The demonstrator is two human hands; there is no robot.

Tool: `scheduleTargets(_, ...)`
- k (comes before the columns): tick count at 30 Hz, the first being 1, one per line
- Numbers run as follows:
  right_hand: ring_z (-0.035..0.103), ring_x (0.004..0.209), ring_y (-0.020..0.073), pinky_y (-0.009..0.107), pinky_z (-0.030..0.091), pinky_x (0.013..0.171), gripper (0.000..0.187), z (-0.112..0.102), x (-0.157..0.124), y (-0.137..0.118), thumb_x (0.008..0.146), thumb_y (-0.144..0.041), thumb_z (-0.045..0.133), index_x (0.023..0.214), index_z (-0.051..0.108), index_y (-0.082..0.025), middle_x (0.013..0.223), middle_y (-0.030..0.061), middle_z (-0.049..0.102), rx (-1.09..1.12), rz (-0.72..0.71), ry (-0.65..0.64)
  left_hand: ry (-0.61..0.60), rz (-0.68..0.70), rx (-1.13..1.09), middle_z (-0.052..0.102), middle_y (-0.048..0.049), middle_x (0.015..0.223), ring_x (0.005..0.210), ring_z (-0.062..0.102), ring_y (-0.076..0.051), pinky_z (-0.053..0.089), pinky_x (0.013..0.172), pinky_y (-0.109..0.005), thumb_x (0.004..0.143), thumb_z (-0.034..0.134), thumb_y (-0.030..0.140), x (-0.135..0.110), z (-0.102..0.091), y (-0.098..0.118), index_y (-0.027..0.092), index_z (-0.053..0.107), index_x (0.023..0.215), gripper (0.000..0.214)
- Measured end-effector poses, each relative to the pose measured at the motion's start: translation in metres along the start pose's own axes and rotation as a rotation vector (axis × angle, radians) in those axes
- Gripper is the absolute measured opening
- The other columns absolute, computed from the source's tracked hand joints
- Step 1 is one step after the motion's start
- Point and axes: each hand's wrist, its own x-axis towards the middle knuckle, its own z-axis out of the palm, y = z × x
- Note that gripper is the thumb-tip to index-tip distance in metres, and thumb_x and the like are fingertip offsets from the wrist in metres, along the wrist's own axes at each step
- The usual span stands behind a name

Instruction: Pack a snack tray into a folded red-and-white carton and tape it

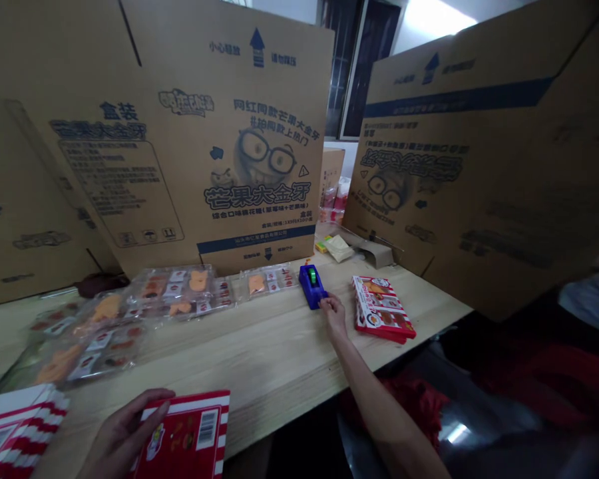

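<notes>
My left hand (136,426) grips a flat red-and-white striped box (192,436) by its left edge at the table's front. A barcode shows on the box's upper face, and its lower end runs out of view. Farther off, my right hand (333,315) reaches to the front end of a blue tape dispenser (310,287) that has a green roll in it. The fingers of this hand are pinched together at the dispenser's cutter end; whatever is between them is too small to make out. Right of that hand lies a small stack of similar boxes (383,307), face up.
Clear plastic packs with orange pieces (180,289) lie along the left and back of the table (259,352). More striped boxes (17,432) are stacked at the near left. Large cartons (259,153) stand behind, another carton (429,166) at right. Small packets (338,248) lie at the back.
</notes>
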Motion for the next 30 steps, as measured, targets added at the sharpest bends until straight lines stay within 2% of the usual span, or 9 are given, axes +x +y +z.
scheduleTargets(3, 0.051, 0.110, 0.0244, 0.036, 0.042, 0.092, 0.021, 0.000, -0.009, 0.005, 0.072, -0.039, 0.054, 0.065, 0.054, -0.018, 0.117, 0.0141, 0.055, -0.048, -0.066, 0.071, -0.152, -0.073, -0.080, 0.073, -0.0032, 0.077, 0.075, 0.068, -0.028, 0.057, 0.066, -0.033, 0.053, 0.074, 0.064, 0.015, 0.008, 0.002, 0.023, 0.074, 0.078, 0.048)
scheduleTargets(8, 0.054, 0.099, 0.0221, 0.035, 0.043, 0.089, 0.017, -0.002, -0.003, 0.006, 0.074, -0.033, 0.053, 0.064, 0.053, -0.020, 0.105, 0.0128, 0.057, -0.140, -0.127, 0.076, -0.132, 0.003, -0.133, 0.070, -0.0031, 0.082, 0.072, 0.065, -0.022, 0.053, 0.063, -0.026, 0.064, 0.071, 0.058, 0.047, 0.031, -0.008, 0.020, 0.071, 0.083, 0.043)
scheduleTargets(13, 0.052, 0.092, 0.0237, 0.038, 0.044, 0.083, 0.019, -0.018, -0.006, 0.004, 0.072, -0.036, 0.056, 0.062, 0.051, -0.021, 0.098, 0.0117, 0.056, -0.187, -0.136, 0.036, -0.151, 0.088, -0.154, 0.066, -0.0022, 0.077, 0.070, 0.059, -0.017, 0.047, 0.062, -0.022, 0.070, 0.069, 0.048, 0.059, 0.048, 0.007, 0.016, 0.067, 0.079, 0.033)
scheduleTargets(16, 0.050, 0.098, 0.0240, 0.037, 0.043, 0.083, 0.022, -0.019, -0.019, -0.015, 0.078, -0.041, 0.054, 0.072, 0.054, -0.020, 0.102, 0.0104, 0.055, -0.166, -0.144, -0.017, -0.212, 0.074, -0.217, 0.061, -0.0005, 0.069, 0.063, 0.055, -0.014, 0.043, 0.058, -0.021, 0.070, 0.069, 0.045, 0.061, 0.053, 0.014, 0.014, 0.065, 0.079, 0.033)
scheduleTargets(18, 0.051, 0.096, 0.0224, 0.036, 0.043, 0.084, 0.024, -0.010, -0.031, -0.040, 0.081, -0.043, 0.055, 0.075, 0.057, -0.019, 0.101, 0.0085, 0.056, -0.100, -0.141, -0.269, -0.256, 0.060, -0.230, 0.060, -0.0005, 0.068, 0.061, 0.054, -0.013, 0.041, 0.057, -0.022, 0.070, 0.070, 0.044, 0.063, 0.056, 0.014, 0.012, 0.065, 0.080, 0.034)
scheduleTargets(22, 0.054, 0.088, 0.0184, 0.031, 0.042, 0.079, 0.031, 0.030, -0.056, -0.106, 0.085, -0.044, 0.059, 0.069, 0.057, -0.017, 0.094, 0.0064, 0.059, 0.029, -0.057, -1.227, -0.339, 0.061, -0.204, 0.057, 0.0012, 0.062, 0.055, 0.050, -0.010, 0.037, 0.053, -0.020, 0.070, 0.070, 0.042, 0.062, 0.063, 0.015, 0.011, 0.064, 0.080, 0.032)
scheduleTargets(24, 0.053, 0.082, 0.0160, 0.029, 0.041, 0.074, 0.033, 0.054, -0.067, -0.131, 0.084, -0.046, 0.061, 0.068, 0.057, -0.017, 0.089, 0.0046, 0.057, 0.015, -0.104, -1.522, -0.358, 0.070, -0.198, 0.056, 0.0018, 0.060, 0.053, 0.048, -0.010, 0.035, 0.052, -0.020, 0.071, 0.070, 0.042, 0.060, 0.064, 0.015, 0.012, 0.064, 0.081, 0.032)
scheduleTargets(27, 0.050, 0.075, 0.0134, 0.026, 0.039, 0.070, 0.032, 0.084, -0.082, -0.148, 0.084, -0.045, 0.061, 0.071, 0.058, -0.016, 0.083, 0.0017, 0.054, -0.074, -0.240, -1.706, -0.355, 0.093, -0.207, 0.057, 0.0015, 0.060, 0.052, 0.047, -0.009, 0.035, 0.051, -0.020, 0.071, 0.069, 0.042, 0.055, 0.059, 0.015, 0.011, 0.064, 0.081, 0.033)
scheduleTargets(30, 0.049, 0.070, 0.0121, 0.025, 0.037, 0.066, 0.026, 0.101, -0.099, -0.149, 0.081, -0.036, 0.066, 0.068, 0.056, -0.016, 0.078, 0.0001, 0.054, -0.249, -0.402, -1.652, -0.333, 0.099, -0.216, 0.059, 0.0002, 0.065, 0.054, 0.049, -0.010, 0.037, 0.053, -0.021, 0.070, 0.070, 0.041, 0.048, 0.050, 0.012, 0.011, 0.064, 0.082, 0.033)
